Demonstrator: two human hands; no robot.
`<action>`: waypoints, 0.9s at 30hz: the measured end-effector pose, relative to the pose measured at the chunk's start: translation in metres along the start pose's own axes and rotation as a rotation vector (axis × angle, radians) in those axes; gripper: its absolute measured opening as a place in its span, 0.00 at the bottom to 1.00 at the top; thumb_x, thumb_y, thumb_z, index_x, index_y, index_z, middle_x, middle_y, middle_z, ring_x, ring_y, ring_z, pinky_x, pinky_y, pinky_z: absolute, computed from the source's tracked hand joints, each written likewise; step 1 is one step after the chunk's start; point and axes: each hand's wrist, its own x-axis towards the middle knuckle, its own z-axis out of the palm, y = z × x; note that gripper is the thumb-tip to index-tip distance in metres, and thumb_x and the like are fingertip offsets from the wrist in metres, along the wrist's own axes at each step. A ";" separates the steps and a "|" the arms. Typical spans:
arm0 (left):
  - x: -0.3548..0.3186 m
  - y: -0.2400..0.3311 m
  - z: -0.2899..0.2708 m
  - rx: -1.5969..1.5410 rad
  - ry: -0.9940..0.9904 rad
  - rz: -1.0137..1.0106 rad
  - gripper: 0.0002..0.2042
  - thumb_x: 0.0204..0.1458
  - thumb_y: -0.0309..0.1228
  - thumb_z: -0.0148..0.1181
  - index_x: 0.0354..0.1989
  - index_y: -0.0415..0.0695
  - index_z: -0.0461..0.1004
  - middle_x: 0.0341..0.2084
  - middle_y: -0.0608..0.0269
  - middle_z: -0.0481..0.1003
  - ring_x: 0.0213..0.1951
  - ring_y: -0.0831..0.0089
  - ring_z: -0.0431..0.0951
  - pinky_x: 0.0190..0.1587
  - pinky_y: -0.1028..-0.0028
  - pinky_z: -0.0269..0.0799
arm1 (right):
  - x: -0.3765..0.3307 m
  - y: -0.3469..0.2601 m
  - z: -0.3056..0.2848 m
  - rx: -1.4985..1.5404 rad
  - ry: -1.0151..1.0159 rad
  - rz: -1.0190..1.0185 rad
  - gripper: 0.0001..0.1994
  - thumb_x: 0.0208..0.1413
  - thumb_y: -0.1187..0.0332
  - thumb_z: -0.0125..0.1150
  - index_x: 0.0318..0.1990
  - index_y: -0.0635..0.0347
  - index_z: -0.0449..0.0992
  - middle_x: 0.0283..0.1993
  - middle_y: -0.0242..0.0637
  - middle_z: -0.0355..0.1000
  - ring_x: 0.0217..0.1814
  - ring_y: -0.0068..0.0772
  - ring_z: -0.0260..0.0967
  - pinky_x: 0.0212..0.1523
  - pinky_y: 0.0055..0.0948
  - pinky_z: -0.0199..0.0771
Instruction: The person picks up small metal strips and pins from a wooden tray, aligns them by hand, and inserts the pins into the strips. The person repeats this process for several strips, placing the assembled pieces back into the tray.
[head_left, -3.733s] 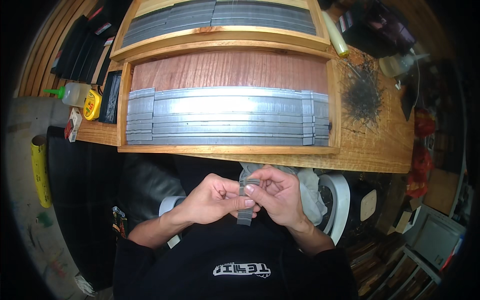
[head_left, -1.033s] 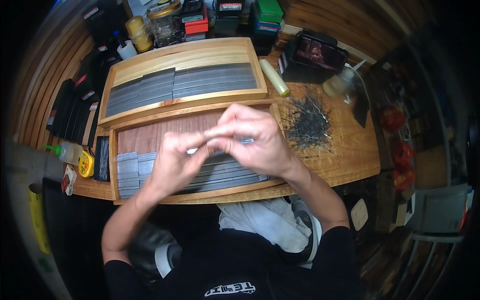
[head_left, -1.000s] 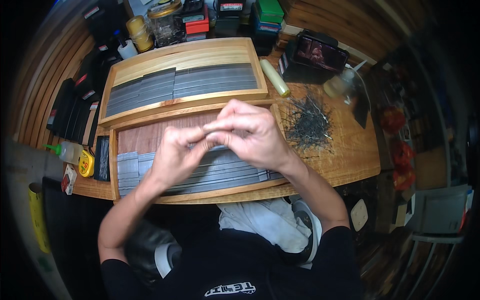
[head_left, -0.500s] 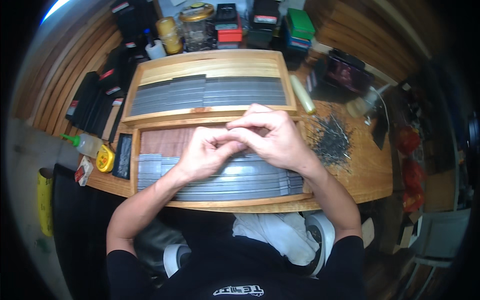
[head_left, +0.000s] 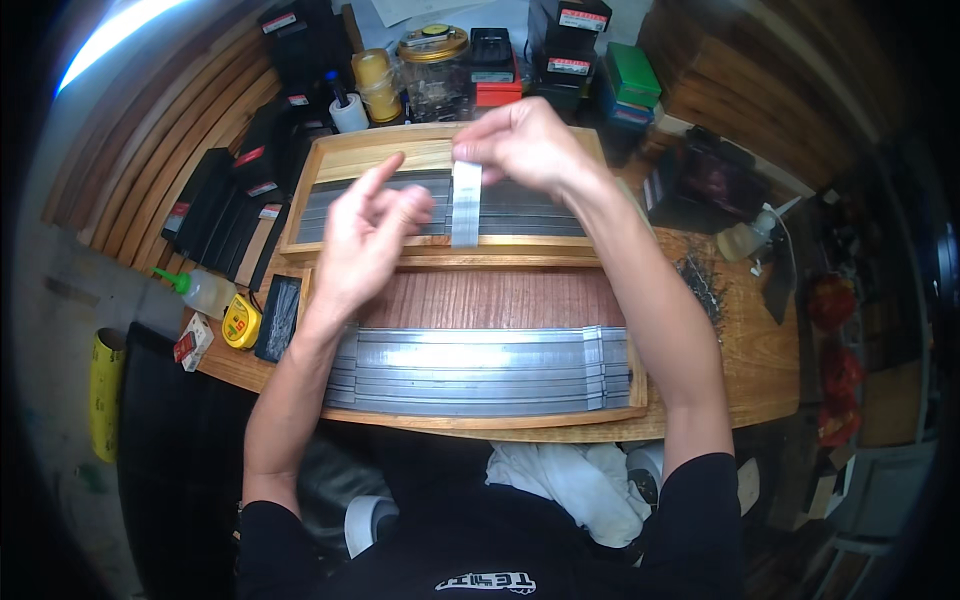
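Observation:
My right hand (head_left: pixel 527 150) pinches the upper end of a flat, shiny grey strip (head_left: pixel 466 208). The strip hangs upright over the far wooden tray (head_left: pixel 545 241), where rows of dark grey strips (head_left: pixel 540 212) lie. My left hand (head_left: pixel 365 235) hovers at that tray's left half, its index finger stretched out and its fingers apart, holding nothing. Closer to me is a second wooden tray (head_left: pixel 480 421). Long silvery grey strips (head_left: pixel 470 365) are stacked along its front part, and a reddish-brown wooden base (head_left: pixel 490 298) shows behind them.
A pile of thin dark scraps (head_left: pixel 703 285) lies on the right, partly behind my forearm. On the left are a yellow tape measure (head_left: pixel 241 322), a green-tipped bottle (head_left: pixel 208 292) and a black tray (head_left: pixel 279 318). A glass jar (head_left: pixel 434 80) and a green box (head_left: pixel 633 75) stand behind.
My hands were together over the near tray and have parted. The right moved to the far tray, where the grey strip now shows in it. The left moved up and left, its fingers spreading.

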 end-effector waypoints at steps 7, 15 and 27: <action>0.001 -0.035 -0.027 0.399 0.001 0.341 0.15 0.66 0.19 0.52 0.58 0.37 0.78 0.48 0.53 0.82 0.53 0.65 0.82 0.59 0.68 0.75 | 0.049 0.033 0.016 -0.105 -0.058 0.205 0.08 0.58 0.74 0.73 0.44 0.65 0.86 0.42 0.42 0.84 0.41 0.29 0.82 0.39 0.24 0.87; 0.002 -0.040 -0.001 0.450 -0.145 0.379 0.24 0.62 0.16 0.48 0.69 0.40 0.68 0.53 0.51 0.81 0.56 0.61 0.78 0.64 0.63 0.69 | 0.058 0.055 0.029 -0.089 0.016 0.185 0.09 0.57 0.73 0.73 0.43 0.66 0.86 0.42 0.41 0.84 0.38 0.29 0.80 0.38 0.25 0.85; 0.003 -0.040 0.004 0.687 -0.212 0.437 0.26 0.65 0.23 0.49 0.73 0.42 0.64 0.56 0.57 0.80 0.57 0.60 0.73 0.67 0.61 0.61 | 0.025 0.059 0.025 -0.424 0.113 -0.083 0.10 0.61 0.71 0.64 0.45 0.68 0.85 0.38 0.44 0.84 0.43 0.31 0.81 0.47 0.32 0.80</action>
